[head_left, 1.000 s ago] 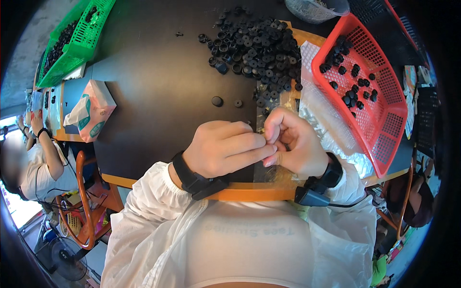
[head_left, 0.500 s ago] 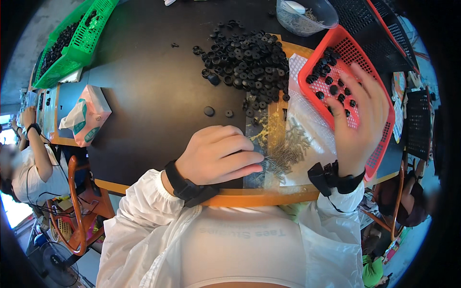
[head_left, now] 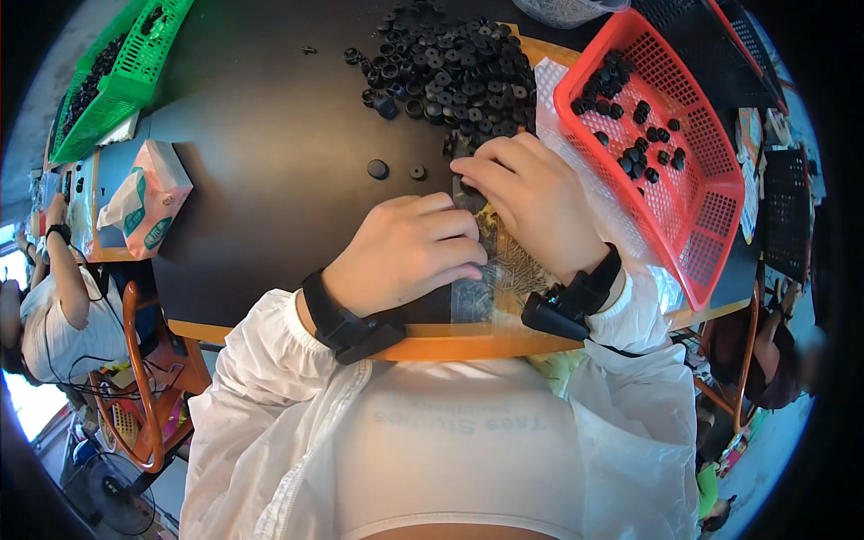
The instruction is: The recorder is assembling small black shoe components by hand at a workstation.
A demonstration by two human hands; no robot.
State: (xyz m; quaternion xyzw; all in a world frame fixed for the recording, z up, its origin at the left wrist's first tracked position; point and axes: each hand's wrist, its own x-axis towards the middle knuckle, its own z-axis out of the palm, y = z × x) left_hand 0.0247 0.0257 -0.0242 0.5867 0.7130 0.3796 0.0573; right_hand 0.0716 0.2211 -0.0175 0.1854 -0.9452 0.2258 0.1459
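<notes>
My left hand (head_left: 409, 255) rests near the table's front edge, fingers curled and pressed together; whatever is in them is hidden. My right hand (head_left: 537, 202) bends over the near end of a heap of small round black caps (head_left: 450, 81), its fingertips drawn in. A dark piece shows beneath those fingers, but whether they grip it is unclear. Below the right palm lies a scatter of thin metal pins (head_left: 519, 273), partly covered by the hand. Two loose caps, a larger one (head_left: 378, 169) and a smaller one (head_left: 418, 172), sit left of the heap.
On the right a red plastic basket (head_left: 715, 216) holds several black caps. Black crates (head_left: 711, 54) stand beyond it. A clear tub (head_left: 571, 9) is at the far edge. To the left are a tissue pack (head_left: 157, 202) and a green basket (head_left: 135, 90) of black parts. Other people sit on both sides.
My right hand has left the red basket, where its fingers were spread, and moved left to the heap's near end, fingers drawn in. My left hand stays curled near the pins.
</notes>
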